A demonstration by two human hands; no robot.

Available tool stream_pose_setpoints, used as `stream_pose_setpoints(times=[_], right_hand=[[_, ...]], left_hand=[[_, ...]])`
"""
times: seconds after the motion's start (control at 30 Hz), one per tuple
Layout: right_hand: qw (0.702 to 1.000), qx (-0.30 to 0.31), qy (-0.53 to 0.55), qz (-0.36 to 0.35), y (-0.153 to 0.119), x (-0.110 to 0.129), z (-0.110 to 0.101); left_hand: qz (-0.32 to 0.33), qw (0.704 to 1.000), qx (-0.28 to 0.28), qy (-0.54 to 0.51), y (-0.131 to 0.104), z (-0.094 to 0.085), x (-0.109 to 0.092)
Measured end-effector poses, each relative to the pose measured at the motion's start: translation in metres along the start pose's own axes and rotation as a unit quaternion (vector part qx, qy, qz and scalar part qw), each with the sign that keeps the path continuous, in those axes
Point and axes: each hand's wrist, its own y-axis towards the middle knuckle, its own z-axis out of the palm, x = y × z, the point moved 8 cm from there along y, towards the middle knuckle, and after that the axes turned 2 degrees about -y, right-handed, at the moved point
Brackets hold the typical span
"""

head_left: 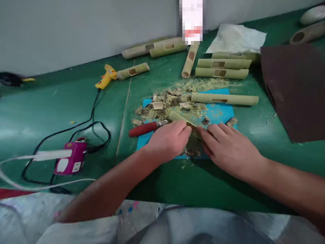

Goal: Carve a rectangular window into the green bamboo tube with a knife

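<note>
My left hand (pixel 170 138) is closed at the near side of a short bamboo tube (pixel 178 117), its fingers curled over the cut opening. From the other side, my right hand (pixel 225 146) grips the tube's right end, with the thumb side close to my left fingertips. The tube slants over a blue mat (pixel 220 113). Whether something small is pinched between my fingers is hidden. A knife with a red handle (pixel 143 129) lies just left of my left hand, its metal part partly covered. Bamboo chips and shavings (pixel 172 100) are heaped behind the tube.
A longer bamboo tube (pixel 243 99) rests across the mat's back edge. Several notched tubes (pixel 222 73) lie farther back. To the left are a yellow glue gun (pixel 108 77), its black cord and a purple power socket (pixel 72 157). A dark brown sheet (pixel 296 91) lies right.
</note>
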Motion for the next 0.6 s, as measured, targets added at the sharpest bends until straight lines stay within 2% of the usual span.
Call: stream_pose_setpoints(times=[0.23,0.47,0.6], right_hand=[[1.0,0.006,-0.004,0.001,0.002,0.0,0.002],[1.0,0.005,0.013,0.01,0.003,-0.002,0.001],[0.999,0.006,0.039,0.019,0.004,-0.004,0.001]], left_hand=[[-0.018,1.0,-0.009,0.003,0.001,-0.001,0.001],[-0.028,0.997,-0.03,-0.067,-0.003,0.0,0.008],[-0.053,0.986,-0.059,-0.143,-0.004,-0.003,0.016]])
